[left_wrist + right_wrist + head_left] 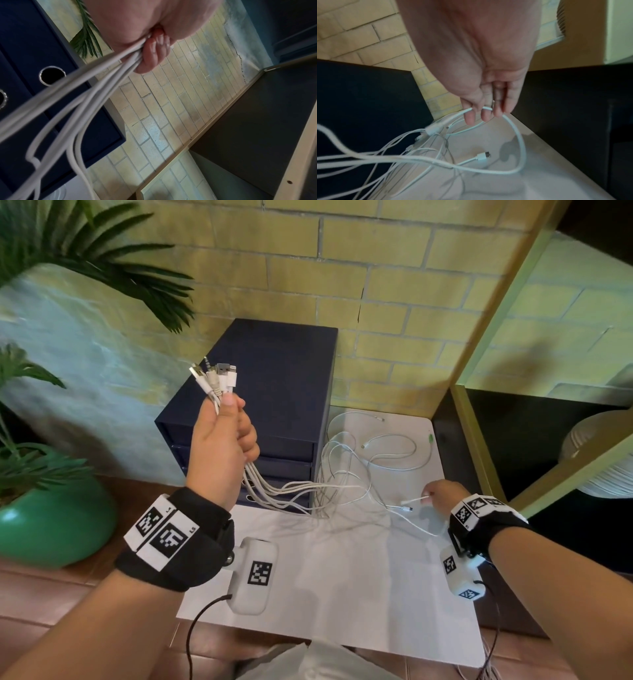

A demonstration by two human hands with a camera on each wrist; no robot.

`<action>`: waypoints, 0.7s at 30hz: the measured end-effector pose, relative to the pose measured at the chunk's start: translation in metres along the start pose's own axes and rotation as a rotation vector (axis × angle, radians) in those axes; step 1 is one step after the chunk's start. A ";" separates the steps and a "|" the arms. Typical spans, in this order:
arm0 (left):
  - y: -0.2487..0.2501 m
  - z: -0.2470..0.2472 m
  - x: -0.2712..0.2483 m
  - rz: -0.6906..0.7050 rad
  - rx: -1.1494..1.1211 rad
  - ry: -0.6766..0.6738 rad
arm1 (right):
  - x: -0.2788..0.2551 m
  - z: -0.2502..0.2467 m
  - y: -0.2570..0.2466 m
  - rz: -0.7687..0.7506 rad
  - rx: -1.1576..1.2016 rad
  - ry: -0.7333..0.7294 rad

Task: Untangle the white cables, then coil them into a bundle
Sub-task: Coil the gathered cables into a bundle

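Observation:
My left hand (227, 436) is raised and grips a bunch of white cables (274, 486), with their plug ends (215, 374) fanning out above the fist. In the left wrist view the cables (82, 102) run out from under my curled fingers (152, 56). They trail down into a loose tangle (346, 474) on the white table (342, 570). Low at the right, my right hand (440, 494) pinches one cable near its plug end (414, 501). The right wrist view shows that cable (515, 132) looping under my fingertips (486, 115), and a free plug (483, 156) lying on the table.
A dark blue drawer box (274, 405) stands at the back of the table against the brick wall. A green pot with a plant (51, 508) sits to the left. A dark shelf unit (548, 467) borders the table's right side.

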State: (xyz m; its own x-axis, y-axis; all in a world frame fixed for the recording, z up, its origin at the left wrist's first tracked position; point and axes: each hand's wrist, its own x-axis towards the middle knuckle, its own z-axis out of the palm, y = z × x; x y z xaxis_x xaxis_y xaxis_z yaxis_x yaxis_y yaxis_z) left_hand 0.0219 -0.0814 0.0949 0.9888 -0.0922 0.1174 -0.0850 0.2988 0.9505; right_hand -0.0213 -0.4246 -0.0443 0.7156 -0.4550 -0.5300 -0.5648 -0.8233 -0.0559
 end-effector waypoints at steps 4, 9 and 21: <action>-0.001 0.000 0.001 -0.001 -0.011 0.006 | 0.000 0.006 0.005 0.019 0.174 0.119; -0.001 0.001 0.000 -0.009 -0.013 -0.003 | 0.008 0.007 0.007 0.049 0.721 0.191; -0.006 0.010 -0.007 -0.014 -0.013 -0.099 | -0.046 -0.042 -0.063 -0.484 0.859 0.404</action>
State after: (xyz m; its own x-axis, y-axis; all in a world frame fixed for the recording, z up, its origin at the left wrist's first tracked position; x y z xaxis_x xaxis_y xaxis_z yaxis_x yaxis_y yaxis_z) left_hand 0.0141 -0.0923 0.0918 0.9728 -0.1899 0.1328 -0.0690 0.3095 0.9484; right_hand -0.0010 -0.3662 0.0195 0.9358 -0.3519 0.0201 -0.1711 -0.5032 -0.8471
